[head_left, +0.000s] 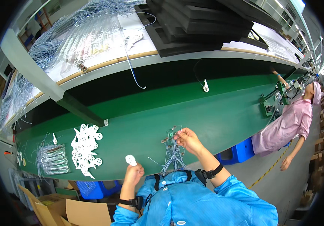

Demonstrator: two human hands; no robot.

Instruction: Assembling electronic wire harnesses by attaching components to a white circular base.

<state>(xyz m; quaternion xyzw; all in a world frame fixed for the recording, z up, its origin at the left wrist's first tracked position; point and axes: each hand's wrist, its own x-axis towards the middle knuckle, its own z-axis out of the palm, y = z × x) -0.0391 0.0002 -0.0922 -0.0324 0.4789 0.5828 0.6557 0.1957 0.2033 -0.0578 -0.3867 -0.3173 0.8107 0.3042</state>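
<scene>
- As the left hand (133,174) grips a white plastic part (130,159) near the green surface's (222,116) near edge, the right hand (189,141) pinches thin wires (174,155) farther right.
- The part looks light, stiff, best held by its narrow end; the wires, springy, easily tangled.
- Piled white pieces (84,145) lie left; a stray wire curls between the hands.

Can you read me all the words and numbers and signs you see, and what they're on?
There are none I can read.
White plastic part in the left hand: too small to tell any marking.
Open cardboard box: no readable print.
Stacked boxes far right: too small and blurred.
</scene>
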